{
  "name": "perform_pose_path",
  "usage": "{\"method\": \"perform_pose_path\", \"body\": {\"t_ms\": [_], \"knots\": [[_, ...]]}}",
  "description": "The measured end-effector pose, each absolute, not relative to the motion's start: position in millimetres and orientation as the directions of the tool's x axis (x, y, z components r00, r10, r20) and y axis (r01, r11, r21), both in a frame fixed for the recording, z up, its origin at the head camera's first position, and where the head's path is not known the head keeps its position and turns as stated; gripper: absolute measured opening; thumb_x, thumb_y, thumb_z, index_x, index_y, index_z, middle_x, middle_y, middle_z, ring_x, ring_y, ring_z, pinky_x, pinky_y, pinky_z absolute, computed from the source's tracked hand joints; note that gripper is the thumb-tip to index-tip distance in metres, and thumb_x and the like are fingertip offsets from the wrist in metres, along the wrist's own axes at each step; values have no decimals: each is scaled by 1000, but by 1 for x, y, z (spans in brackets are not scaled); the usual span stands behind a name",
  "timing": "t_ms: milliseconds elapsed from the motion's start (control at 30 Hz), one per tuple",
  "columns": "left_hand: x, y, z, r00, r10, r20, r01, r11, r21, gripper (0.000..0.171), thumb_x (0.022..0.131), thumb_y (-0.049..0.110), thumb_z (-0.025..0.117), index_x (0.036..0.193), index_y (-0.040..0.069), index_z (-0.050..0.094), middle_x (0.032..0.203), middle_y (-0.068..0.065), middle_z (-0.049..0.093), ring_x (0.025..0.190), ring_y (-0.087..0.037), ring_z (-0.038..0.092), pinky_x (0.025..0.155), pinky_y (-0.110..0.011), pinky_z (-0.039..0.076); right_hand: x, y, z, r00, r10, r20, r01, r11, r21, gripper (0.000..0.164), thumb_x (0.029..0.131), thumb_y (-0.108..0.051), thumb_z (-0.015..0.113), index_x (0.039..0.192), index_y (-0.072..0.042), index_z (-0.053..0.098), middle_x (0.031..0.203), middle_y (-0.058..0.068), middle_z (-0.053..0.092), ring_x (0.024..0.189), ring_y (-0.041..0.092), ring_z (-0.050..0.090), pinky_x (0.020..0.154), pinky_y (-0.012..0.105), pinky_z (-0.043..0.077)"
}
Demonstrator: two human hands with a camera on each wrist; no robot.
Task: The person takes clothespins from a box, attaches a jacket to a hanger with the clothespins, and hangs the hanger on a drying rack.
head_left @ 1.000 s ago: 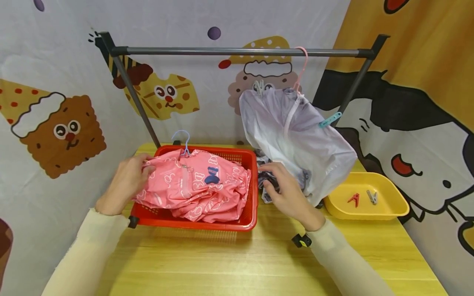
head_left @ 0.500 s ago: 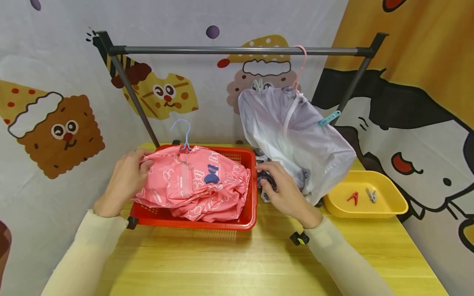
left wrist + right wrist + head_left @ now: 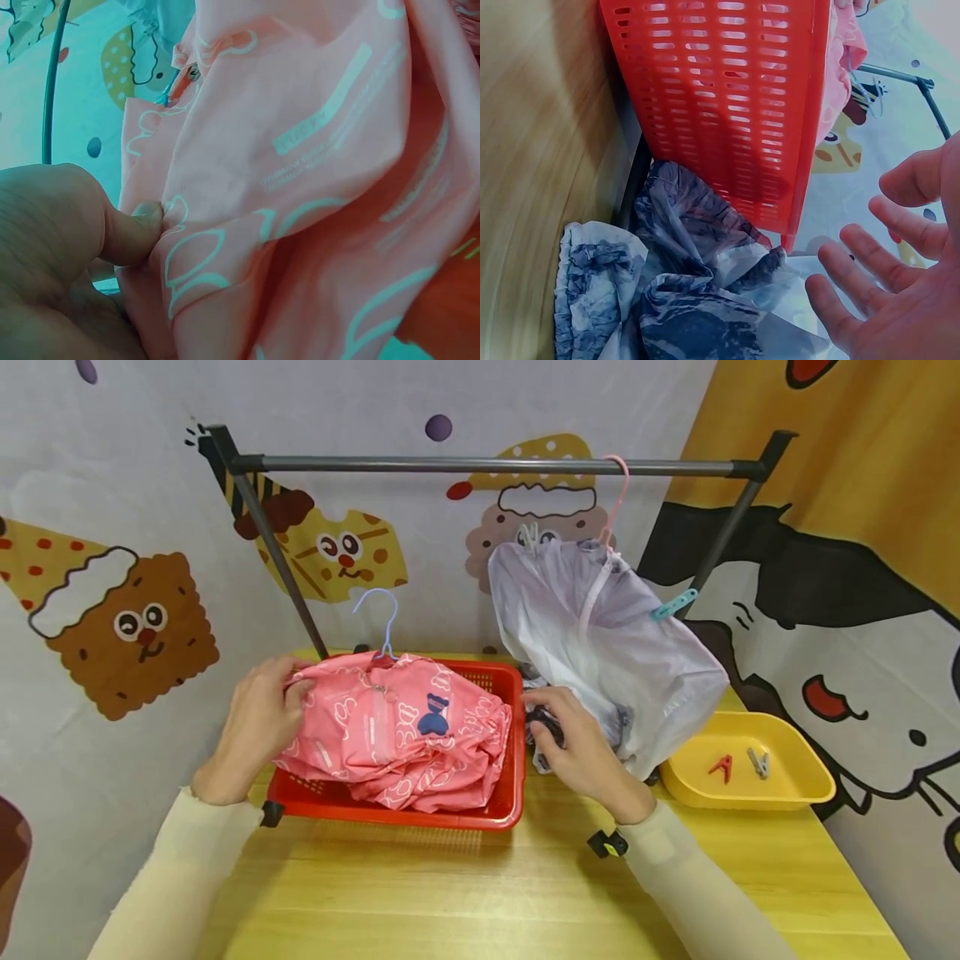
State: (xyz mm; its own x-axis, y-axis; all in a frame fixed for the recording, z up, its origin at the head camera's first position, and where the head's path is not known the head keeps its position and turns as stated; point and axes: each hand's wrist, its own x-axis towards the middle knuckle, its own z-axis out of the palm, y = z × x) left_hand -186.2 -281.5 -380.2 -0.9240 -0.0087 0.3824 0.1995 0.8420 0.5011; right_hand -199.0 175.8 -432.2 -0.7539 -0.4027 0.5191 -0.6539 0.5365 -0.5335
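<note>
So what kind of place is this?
Perhaps a playful indoor corner for hanging up laundry. There's a clothes rail, a red basket with pink clothing in it, and a cartoon-covered backdrop.

A pale backdrop (image 3: pixel 450 393) faces me, printed with cartoons — a brown biscuit (image 3: pixel 135 647), a cheese wedge (image 3: pixel 300 556) — and at right I see a mustard stretch (image 3: pixel 885 452) over an animal face (image 3: pixel 862 647). Light glints on the wood-grain worktop (image 3: pixel 465 893).

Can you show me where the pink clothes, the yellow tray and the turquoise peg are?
Pink clothes (image 3: pixel 407 731): head view, on the cloth beside the dark blue patch.
Yellow tray (image 3: pixel 742 801): head view, on its front wall.
Turquoise peg (image 3: pixel 675 604): head view, middle of its body.
</note>
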Motion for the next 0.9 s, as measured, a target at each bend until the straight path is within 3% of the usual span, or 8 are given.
{"method": "perform_pose_path", "body": {"t_ms": [267, 567, 900], "knots": [[-183, -276, -376, -876, -18, 482, 256, 830, 495, 26, 114, 2, 66, 137, -3, 75, 126, -30, 75, 108, -47, 62, 93, -67, 55, -200, 179, -429, -744, -393, 540, -662, 539, -520, 42, 113, -5, 69, 155, -6, 67, 154, 12, 71, 145, 32, 68, 122, 57, 56], [-180, -270, -368, -822, -21, 569, 303, 830, 468, 24, 111, -3, 66, 132, -2, 78, 119, -27, 77, 104, -43, 64, 89, -59, 54, -204, 174, -422, -745, -385, 544, -661, 535, -526, 44, 114, -8, 69, 158, -6, 65, 156, 13, 70, 145, 31, 68, 121, 57, 58], [-176, -264, -361, -783, -29, 621, 331, 826, 456, 22, 112, -3, 64, 129, -3, 78, 117, -27, 77, 104, -44, 65, 89, -58, 52, -208, 169, -416, -747, -380, 545, -660, 522, -540, 43, 114, -9, 69, 157, -5, 65, 154, 14, 72, 143, 32, 70, 120, 57, 60]]}}
